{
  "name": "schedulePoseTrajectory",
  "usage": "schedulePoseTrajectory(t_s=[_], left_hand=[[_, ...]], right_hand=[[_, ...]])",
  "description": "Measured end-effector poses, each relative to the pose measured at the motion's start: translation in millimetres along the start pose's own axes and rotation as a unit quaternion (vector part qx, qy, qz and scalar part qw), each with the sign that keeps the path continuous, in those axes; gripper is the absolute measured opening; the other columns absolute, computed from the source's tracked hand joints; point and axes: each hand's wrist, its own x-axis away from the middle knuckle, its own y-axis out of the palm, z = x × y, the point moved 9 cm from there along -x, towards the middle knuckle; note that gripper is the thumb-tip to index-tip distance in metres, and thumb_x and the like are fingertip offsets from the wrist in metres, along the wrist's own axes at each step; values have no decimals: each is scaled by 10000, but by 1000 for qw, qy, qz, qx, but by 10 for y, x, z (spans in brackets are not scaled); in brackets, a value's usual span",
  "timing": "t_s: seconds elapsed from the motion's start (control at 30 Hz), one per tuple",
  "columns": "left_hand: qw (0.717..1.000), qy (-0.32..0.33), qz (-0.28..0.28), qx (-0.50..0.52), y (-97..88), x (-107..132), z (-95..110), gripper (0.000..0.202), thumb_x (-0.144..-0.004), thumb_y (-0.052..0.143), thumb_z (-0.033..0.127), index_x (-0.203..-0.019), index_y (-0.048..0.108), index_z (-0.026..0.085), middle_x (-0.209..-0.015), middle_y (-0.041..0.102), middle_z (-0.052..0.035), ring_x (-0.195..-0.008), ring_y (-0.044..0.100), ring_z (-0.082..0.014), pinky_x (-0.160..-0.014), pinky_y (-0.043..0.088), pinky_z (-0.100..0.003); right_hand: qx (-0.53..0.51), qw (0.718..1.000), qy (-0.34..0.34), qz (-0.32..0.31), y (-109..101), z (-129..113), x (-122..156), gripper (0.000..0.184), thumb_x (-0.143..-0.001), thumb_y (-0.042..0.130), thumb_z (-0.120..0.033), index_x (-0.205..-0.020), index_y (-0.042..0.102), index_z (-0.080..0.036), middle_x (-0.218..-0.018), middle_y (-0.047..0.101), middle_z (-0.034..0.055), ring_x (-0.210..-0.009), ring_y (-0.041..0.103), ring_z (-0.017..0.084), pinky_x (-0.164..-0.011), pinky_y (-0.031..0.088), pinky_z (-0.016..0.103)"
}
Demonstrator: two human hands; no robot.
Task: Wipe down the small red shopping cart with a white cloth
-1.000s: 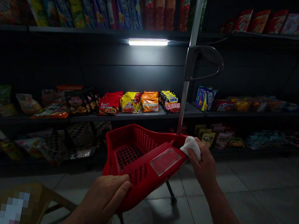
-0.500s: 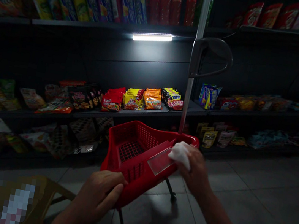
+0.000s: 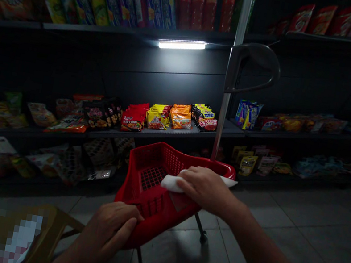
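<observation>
Red plastic cart basket (image 3: pixel 163 161) between the hands, left hand (image 3: pixel 103 232) clamped on its near edge, right hand (image 3: pixel 204 188) apart, flat over a white cloth (image 3: pixel 169 183); risk of a slipping grip tipping the basket, cloth dropping to the floor tiles (image 3: pixel 236 251).

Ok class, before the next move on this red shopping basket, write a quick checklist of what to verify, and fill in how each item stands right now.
1. Left hand gripping the near edge of the red plastic basket: ok.
2. White cloth pressed against the basket under the right hand: ok.
3. Cloth clean: cannot tell, the light is too dim.
4. Light on the work: not ok, the strip light brightens the shelf beyond while the basket sits in shadow.
5. Caster below the basket locked: cannot tell.
</observation>
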Motion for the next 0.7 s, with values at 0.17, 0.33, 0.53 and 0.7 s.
schedulePoseTrajectory(t_s=[0.17, 0.33, 0.53, 0.7], left_hand=[[999, -29, -20, 35, 37, -64, -39, 419, -978, 295, 332, -791, 651, 212, -748, 701, -28, -697, 650, -167, -658, 437, -281], [998, -38, -6, 51, -5, -30, -73, 429, -979, 308, 343, -761, 654, 214, -712, 688, -12, -664, 635, -156, -648, 430, -272], [992, -71, 50, 86, -216, 359, -385, 474, -978, 323, 374, -733, 700, 225, -750, 704, -49, -741, 642, -199, -722, 480, -298], [988, -86, 67, 114, -285, 529, -526, 509, -980, 309, 400, -729, 717, 226, -739, 699, -68, -799, 636, -226, -804, 488, -344]], right_hand=[[-19, 994, 65, -83, 56, 611, -112, 436, -1027, 314, -413, -853, 661, -215, -918, 707, 37, -806, 640, 185, -724, 428, 290], [-2, 999, 22, -33, 89, 84, -136, 356, -1009, 409, -419, -872, 670, -219, -922, 711, 34, -895, 644, 181, -776, 422, 283], [41, 998, 41, 32, 97, -484, -59, 288, -968, 510, -426, -836, 662, -219, -828, 676, 36, -793, 628, 170, -731, 404, 295], [39, 997, 59, 44, 113, -586, -41, 276, -966, 507, -406, -824, 646, -215, -813, 663, 38, -782, 616, 182, -735, 415, 312]])
